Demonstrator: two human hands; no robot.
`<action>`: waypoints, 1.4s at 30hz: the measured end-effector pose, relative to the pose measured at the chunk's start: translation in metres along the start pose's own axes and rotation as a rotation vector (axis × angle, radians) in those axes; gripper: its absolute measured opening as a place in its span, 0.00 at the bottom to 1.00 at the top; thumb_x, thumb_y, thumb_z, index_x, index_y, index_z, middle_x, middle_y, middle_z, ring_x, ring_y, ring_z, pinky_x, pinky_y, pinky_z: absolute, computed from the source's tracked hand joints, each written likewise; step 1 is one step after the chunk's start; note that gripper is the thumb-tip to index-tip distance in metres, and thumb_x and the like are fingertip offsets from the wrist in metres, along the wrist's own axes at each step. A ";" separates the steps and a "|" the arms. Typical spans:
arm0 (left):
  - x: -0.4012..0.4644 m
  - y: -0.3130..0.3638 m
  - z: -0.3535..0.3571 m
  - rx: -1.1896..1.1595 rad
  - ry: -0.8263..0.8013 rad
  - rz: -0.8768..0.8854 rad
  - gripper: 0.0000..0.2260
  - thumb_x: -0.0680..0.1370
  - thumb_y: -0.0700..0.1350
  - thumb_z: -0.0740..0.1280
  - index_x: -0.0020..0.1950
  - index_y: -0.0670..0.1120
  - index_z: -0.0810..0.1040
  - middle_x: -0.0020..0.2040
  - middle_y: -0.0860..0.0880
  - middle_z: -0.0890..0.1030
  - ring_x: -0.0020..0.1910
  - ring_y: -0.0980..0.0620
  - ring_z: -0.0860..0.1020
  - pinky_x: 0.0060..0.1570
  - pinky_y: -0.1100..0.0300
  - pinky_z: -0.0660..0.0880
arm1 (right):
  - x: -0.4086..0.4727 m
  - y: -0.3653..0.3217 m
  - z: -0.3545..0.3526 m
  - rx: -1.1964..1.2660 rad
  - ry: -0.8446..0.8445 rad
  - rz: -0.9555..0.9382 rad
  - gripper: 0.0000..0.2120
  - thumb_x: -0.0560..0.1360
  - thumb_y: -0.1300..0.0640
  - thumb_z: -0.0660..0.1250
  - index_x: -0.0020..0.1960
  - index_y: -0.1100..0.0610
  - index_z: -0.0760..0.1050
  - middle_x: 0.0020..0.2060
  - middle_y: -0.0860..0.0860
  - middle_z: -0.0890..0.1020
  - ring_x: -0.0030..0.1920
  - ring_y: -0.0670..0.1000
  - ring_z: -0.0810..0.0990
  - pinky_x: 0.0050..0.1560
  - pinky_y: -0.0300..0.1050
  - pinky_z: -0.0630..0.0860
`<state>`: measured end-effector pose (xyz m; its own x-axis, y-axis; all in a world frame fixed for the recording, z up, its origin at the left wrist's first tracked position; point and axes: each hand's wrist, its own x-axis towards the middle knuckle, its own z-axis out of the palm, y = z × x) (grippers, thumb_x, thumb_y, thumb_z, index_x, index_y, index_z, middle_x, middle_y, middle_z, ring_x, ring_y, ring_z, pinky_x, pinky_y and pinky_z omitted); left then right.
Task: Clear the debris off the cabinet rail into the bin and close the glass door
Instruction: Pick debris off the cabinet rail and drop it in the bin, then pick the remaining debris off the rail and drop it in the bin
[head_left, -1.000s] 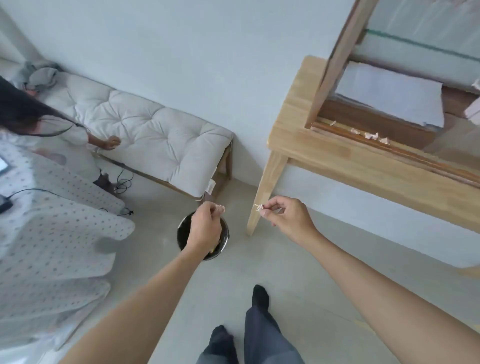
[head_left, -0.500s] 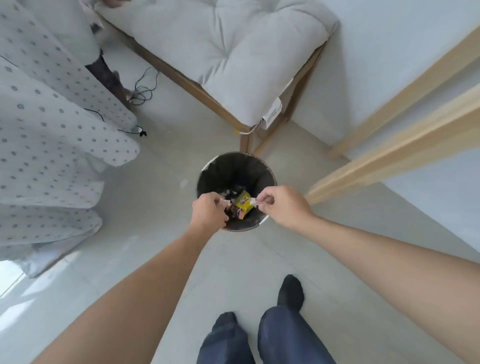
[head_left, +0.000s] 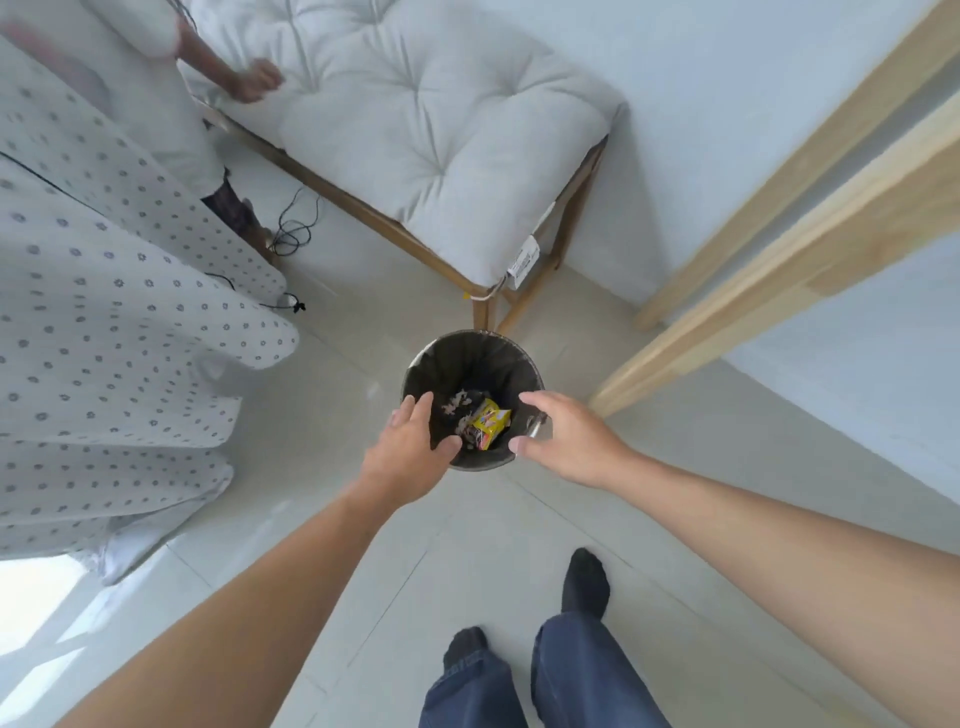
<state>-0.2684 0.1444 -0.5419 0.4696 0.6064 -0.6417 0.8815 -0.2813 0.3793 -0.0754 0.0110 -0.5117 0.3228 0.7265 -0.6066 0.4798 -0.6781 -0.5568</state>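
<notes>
Since a half-second ago your left hand (head_left: 402, 457) and right hand (head_left: 563, 436) have opened, fingers spread and empty, over the bin (head_left: 470, 358) at frame centre. Debris scraps (head_left: 458, 404) lie inside: light, crumbly; pinch remaining bits gently.

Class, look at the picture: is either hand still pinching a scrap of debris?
No: the left hand and right hand are spread open, empty, over the bin.

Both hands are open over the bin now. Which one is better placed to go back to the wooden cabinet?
Probably the right hand: it hangs over the bin rim nearest the wooden cabinet, which stands to its right; the left hand is farther away.
</notes>
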 end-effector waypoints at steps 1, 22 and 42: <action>-0.018 0.011 -0.019 0.028 0.023 0.013 0.37 0.83 0.60 0.64 0.87 0.51 0.51 0.88 0.47 0.53 0.85 0.44 0.56 0.78 0.39 0.63 | -0.019 -0.012 -0.016 0.013 0.017 -0.008 0.36 0.78 0.47 0.75 0.82 0.55 0.69 0.81 0.53 0.71 0.81 0.52 0.69 0.79 0.45 0.63; -0.304 0.307 -0.280 0.128 0.274 0.651 0.40 0.82 0.66 0.63 0.87 0.50 0.49 0.88 0.51 0.53 0.85 0.50 0.55 0.80 0.43 0.60 | -0.369 -0.121 -0.296 0.289 0.677 -0.058 0.28 0.78 0.46 0.72 0.76 0.51 0.75 0.73 0.47 0.79 0.75 0.49 0.76 0.70 0.41 0.69; -0.249 0.552 -0.173 -0.108 0.324 0.609 0.11 0.84 0.46 0.66 0.48 0.40 0.80 0.42 0.40 0.86 0.39 0.38 0.86 0.45 0.43 0.85 | -0.391 0.031 -0.404 0.437 1.019 0.281 0.10 0.78 0.43 0.70 0.56 0.44 0.84 0.45 0.40 0.84 0.53 0.49 0.85 0.51 0.47 0.77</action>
<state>0.0920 -0.0336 -0.0575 0.8255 0.5602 -0.0685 0.4481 -0.5768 0.6830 0.1428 -0.2490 -0.0622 0.9810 0.1602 -0.1097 0.0256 -0.6667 -0.7449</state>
